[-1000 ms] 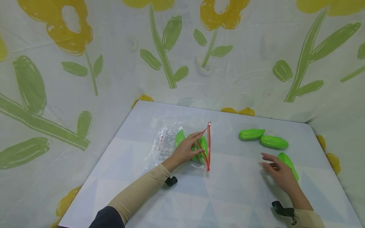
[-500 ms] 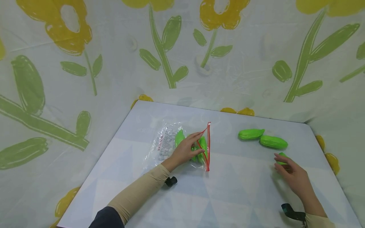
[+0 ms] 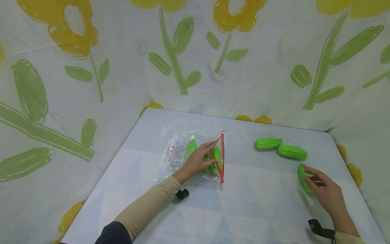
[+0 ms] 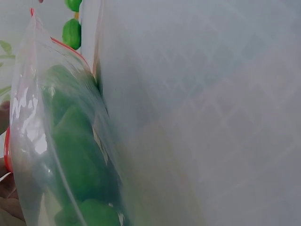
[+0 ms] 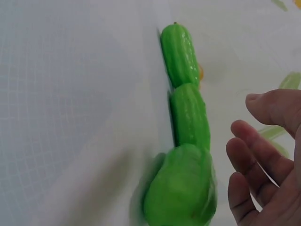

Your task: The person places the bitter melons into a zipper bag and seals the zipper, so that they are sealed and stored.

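My left hand (image 3: 199,159) holds the lifted lip of a clear zip bag (image 3: 175,162) at its red-edged mouth, which gapes to the right. Several ribbed green gourds (image 4: 77,146) lie inside the bag, partly covered by the hand in the head view. On the right, my right hand (image 3: 327,189) hovers over a loose green gourd (image 3: 304,179), thumb and fingers apart. The right wrist view shows a gap between its fingertips (image 5: 240,127) and that gourd. Two more gourds, one left (image 3: 268,143) and one right (image 3: 292,152), lie end to end farther back.
The pale patterned table (image 3: 243,210) ends at a flowered cloth wall (image 3: 259,84) behind. Black camera mounts hang below both wrists, the left mount (image 3: 182,194) close to the tabletop and the right mount (image 3: 320,230) near the front.
My right hand has moved right and slightly down, from the left side of the nearest gourd to above its right side. The left hand and the bag have stayed put.
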The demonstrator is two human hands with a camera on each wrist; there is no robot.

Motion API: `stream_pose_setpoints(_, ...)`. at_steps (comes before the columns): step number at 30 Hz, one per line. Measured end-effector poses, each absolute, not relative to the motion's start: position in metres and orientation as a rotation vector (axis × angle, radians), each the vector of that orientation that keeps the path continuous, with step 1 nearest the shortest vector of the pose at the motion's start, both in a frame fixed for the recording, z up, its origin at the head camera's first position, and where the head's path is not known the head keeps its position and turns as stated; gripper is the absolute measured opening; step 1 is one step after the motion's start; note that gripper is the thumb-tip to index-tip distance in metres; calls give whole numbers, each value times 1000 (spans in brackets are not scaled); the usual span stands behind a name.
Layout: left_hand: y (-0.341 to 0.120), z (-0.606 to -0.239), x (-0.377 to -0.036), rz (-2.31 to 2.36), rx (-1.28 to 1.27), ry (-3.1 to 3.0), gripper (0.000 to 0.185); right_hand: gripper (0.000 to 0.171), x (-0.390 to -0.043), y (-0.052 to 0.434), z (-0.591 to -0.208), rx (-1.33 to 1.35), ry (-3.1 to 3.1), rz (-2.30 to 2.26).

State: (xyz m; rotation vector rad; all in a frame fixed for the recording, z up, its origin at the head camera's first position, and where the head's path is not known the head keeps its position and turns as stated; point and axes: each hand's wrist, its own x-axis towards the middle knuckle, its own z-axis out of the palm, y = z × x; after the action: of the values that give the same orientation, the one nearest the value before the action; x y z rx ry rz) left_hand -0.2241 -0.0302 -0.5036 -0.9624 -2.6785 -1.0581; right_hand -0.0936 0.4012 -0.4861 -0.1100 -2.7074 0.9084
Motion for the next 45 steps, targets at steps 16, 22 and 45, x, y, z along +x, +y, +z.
stream_pose_setpoints(16,-30,-503,-224,-1057,-962,-2684,73,47,-88,418,-488,-305,-2791,782)
stream_pose_setpoints(22,-30,-503,-225,-1046,-966,-2664,73,47,-89,422,-494,-329,-2804,811)
stream_pose_setpoints(45,-28,-504,-223,-1093,-969,-2652,73,81,-95,430,-496,-610,-3021,1007)
